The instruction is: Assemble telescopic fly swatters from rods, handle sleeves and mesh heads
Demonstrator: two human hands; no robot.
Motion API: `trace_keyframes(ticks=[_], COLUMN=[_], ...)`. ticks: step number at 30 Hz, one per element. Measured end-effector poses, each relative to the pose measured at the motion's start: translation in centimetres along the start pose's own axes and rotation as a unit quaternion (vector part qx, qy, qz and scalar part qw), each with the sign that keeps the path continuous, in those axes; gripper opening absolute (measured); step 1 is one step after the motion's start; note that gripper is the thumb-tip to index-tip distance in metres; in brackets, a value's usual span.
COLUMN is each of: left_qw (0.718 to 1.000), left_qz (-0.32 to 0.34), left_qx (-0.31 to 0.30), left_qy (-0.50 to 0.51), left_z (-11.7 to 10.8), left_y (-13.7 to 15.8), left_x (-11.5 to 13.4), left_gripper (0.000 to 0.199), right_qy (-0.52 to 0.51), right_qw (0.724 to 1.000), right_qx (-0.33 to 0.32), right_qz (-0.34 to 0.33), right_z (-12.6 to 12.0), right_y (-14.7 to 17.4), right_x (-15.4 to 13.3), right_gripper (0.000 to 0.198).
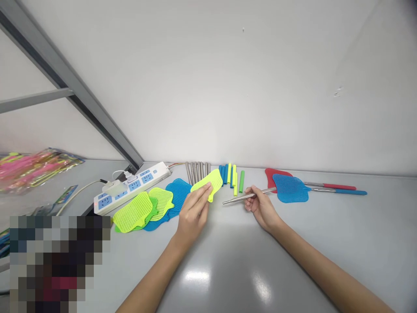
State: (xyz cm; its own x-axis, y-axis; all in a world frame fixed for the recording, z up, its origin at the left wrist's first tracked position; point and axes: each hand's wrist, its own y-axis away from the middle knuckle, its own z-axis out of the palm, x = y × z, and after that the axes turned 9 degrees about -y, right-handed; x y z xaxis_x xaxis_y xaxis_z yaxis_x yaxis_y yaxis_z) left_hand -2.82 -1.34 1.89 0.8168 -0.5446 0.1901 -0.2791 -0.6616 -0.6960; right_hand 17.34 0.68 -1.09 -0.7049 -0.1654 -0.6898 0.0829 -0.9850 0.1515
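My left hand (194, 212) grips a yellow fly swatter head (213, 179), its short socket pointing down toward the table. In my right hand (260, 206) is a thin metal telescopic rod (237, 199), held between thumb and fingers with its narrow tip aimed left. A small gap separates the rod tip from the swatter head. Left of my left hand lie loose yellow swatter heads (133, 211) with a green one among them, and blue swatter heads (177, 191). Right of my right hand rest a blue fly swatter (289, 188) and a red fly swatter (340, 186), both with rods and coloured grips.
Several metal rods (195, 171) and coloured grip sleeves (230, 174) lie along the wall. A white power strip (135, 187) with plugs and cables sits at the left. Packaged goods in clear plastic (39, 167) lie beyond the grey frame post (87, 104).
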Motion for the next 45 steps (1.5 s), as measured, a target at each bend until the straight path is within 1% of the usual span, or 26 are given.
trace_keyframes(ticks=[2, 6, 10, 13, 15, 18, 20, 21, 22, 23, 24, 25, 26, 27, 28, 29, 30, 31, 32, 33, 35, 38, 41, 43, 45], left_qw=[1.000, 0.997, 0.992, 0.989, 0.985, 0.979, 0.979, 0.981, 0.982, 0.980, 0.969, 0.948, 0.914, 0.869, 0.818, 0.765, 0.718, 0.681, 0.656, 0.642, 0.627, 0.615, 0.623, 0.637, 0.652], left_qz=[0.016, 0.034, 0.077, 0.104, 0.118, 0.124, 0.095, 0.059, 0.005, -0.064, -0.143, -0.224, -0.297, -0.351, -0.385, -0.400, -0.401, -0.397, -0.394, -0.395, -0.404, -0.396, -0.375, -0.371, -0.382], left_qx=[0.015, 0.012, -0.003, -0.052, -0.090, -0.136, -0.154, -0.156, -0.154, -0.142, -0.126, -0.109, -0.101, -0.109, -0.133, -0.170, -0.213, -0.252, -0.279, -0.298, -0.318, -0.349, -0.355, -0.344, -0.323], left_qy=[0.009, 0.061, 0.099, 0.093, 0.089, 0.093, 0.097, 0.101, 0.109, 0.125, 0.154, 0.199, 0.259, 0.331, 0.407, 0.475, 0.528, 0.562, 0.580, 0.585, 0.586, 0.586, 0.587, 0.582, 0.570], left_z=[0.0, -0.1, 0.0, 0.2, 0.3, 0.3, 0.1, 0.1, 0.0, 0.0, 0.0, 0.0, 0.0, 0.0, 0.0, 0.0, 0.0, 0.1, 0.1, 0.3, 0.6, 1.1, 1.3, 1.2, 0.9], left_y=[0.2, 0.6, 0.9, 1.0, 1.1, 1.1, 0.9, 0.8, 0.6, 0.5, 0.3, 0.1, -0.1, -0.2, -0.4, -0.4, -0.4, -0.2, 0.0, 0.3, 1.0, 2.0, 2.4, 2.2, 1.9], left_x=[0.5, 1.3, 2.0, 2.8, 3.3, 4.0, 4.3, 4.3, 4.4, 4.4, 4.4, 4.4, 4.4, 4.5, 4.6, 4.7, 4.9, 5.1, 5.4, 5.7, 6.2, 6.9, 7.4, 7.5, 7.3], left_gripper=[0.047, 0.046, 0.045, 0.043, 0.042, 0.039, 0.038, 0.044, 0.051, 0.057, 0.062, 0.064, 0.063, 0.060, 0.055, 0.050, 0.045, 0.040, 0.037, 0.036, 0.036, 0.038, 0.038, 0.037, 0.036], right_qy=[0.013, 0.043, 0.057, 0.064, 0.071, 0.074, 0.064, 0.057, 0.049, 0.042, 0.037, 0.033, 0.032, 0.032, 0.034, 0.035, 0.035, 0.035, 0.035, 0.036, 0.040, 0.049, 0.047, 0.013, -0.041], right_qw=[1.000, 0.999, 0.997, 0.995, 0.995, 0.995, 0.996, 0.997, 0.997, 0.998, 0.999, 0.999, 0.999, 0.999, 0.999, 0.999, 0.999, 0.999, 0.999, 0.998, 0.997, 0.996, 0.997, 0.997, 0.997], right_qx=[0.001, 0.006, -0.041, -0.067, -0.065, -0.057, -0.052, -0.046, -0.039, -0.032, -0.026, -0.023, -0.024, -0.025, -0.028, -0.030, -0.031, -0.031, -0.031, -0.031, -0.031, -0.012, 0.022, 0.026, 0.026], right_qz=[0.001, 0.019, 0.030, 0.035, 0.029, 0.028, 0.036, 0.039, 0.036, 0.028, 0.020, 0.012, 0.008, 0.006, 0.005, 0.006, 0.009, 0.014, 0.021, 0.030, 0.052, 0.070, 0.061, 0.068, 0.068], right_z=[-0.3, -0.5, -0.2, 0.1, 0.2, 0.2, 0.1, 0.1, 0.1, 0.1, 0.1, 0.1, 0.2, 0.2, 0.2, 0.3, 0.3, 0.3, 0.3, 0.2, 0.2, 0.1, -0.1, -0.2, -0.3], right_y=[0.8, 2.0, 2.6, 3.0, 3.2, 3.3, 3.3, 3.2, 3.2, 3.1, 3.1, 3.1, 3.1, 3.1, 3.1, 3.1, 3.1, 3.2, 3.2, 3.3, 3.4, 3.5, 3.3, 3.2, 2.9], right_x=[0.0, -0.1, -0.3, -0.3, -0.2, -0.2, -0.2, -0.2, -0.2, -0.2, -0.2, -0.2, -0.2, -0.3, -0.3, -0.3, -0.3, -0.3, -0.3, -0.3, -0.3, -0.3, -0.4, -0.6, -0.8], right_gripper=[0.025, 0.030, 0.029, 0.029, 0.029, 0.022, 0.019, 0.018, 0.017, 0.017, 0.016, 0.016, 0.016, 0.016, 0.016, 0.016, 0.017, 0.017, 0.017, 0.018, 0.020, 0.022, 0.026, 0.031, 0.035])
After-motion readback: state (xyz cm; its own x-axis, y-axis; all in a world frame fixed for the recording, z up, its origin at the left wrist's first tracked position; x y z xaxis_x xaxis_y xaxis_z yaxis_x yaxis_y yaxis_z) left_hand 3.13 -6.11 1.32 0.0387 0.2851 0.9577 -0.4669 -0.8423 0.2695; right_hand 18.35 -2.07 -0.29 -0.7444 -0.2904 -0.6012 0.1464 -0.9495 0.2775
